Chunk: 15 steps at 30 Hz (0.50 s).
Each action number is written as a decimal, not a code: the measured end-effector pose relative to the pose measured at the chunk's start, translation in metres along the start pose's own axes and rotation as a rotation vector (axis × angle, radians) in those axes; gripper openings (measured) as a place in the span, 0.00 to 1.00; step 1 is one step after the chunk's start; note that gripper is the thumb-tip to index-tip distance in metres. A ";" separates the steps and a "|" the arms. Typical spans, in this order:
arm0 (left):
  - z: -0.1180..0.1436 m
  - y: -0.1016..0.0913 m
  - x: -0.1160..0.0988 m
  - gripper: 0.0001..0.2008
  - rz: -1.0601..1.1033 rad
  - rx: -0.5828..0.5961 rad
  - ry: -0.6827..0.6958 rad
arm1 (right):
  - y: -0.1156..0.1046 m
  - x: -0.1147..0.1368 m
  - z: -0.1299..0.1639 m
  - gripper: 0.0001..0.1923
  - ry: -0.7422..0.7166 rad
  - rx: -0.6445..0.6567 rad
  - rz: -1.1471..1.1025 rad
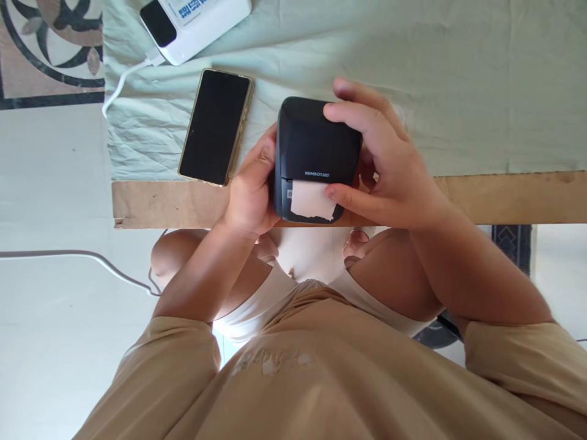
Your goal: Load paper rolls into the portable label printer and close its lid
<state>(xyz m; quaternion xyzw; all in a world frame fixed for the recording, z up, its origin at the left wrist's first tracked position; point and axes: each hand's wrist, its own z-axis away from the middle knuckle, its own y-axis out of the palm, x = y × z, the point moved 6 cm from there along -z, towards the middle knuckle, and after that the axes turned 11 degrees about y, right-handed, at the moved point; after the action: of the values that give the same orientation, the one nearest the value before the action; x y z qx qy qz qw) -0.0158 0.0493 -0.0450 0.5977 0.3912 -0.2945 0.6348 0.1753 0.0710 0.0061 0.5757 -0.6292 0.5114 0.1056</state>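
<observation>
A black label printer (pixel 318 143) marked NIIMBOT is held over the front edge of the cloth-covered table. From its slot sticks out a short strip of white paper (pixel 312 198) with a torn lower edge. My left hand (pixel 254 186) grips the printer's left side, its fingertips hidden behind the body. On the other side, my right hand (pixel 387 150) holds the printer's right side. Its index finger rests on the top right corner and its thumb lies on the paper's right edge. The lid looks closed.
A smartphone (pixel 215 125) with a dark screen lies left of the printer. Behind it sits a white power bank (pixel 202 27) with a white cable (pixel 126 79) plugged in. Pale green cloth (pixel 458 91) covers the table, whose bare wooden edge (pixel 169 201) faces me.
</observation>
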 end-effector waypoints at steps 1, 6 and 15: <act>0.000 0.002 0.001 0.11 0.002 0.003 -0.014 | -0.003 0.000 0.000 0.39 0.012 0.005 0.009; 0.001 0.016 0.002 0.15 0.051 0.128 -0.095 | -0.022 0.003 -0.003 0.29 0.205 -0.037 0.009; 0.001 0.009 0.001 0.20 -0.073 0.165 -0.085 | -0.016 0.011 -0.006 0.26 0.447 -0.028 0.037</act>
<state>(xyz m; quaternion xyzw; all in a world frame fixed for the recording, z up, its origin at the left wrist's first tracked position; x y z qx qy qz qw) -0.0081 0.0491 -0.0412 0.6204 0.3599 -0.3736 0.5882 0.1822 0.0721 0.0248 0.4350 -0.6077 0.6193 0.2409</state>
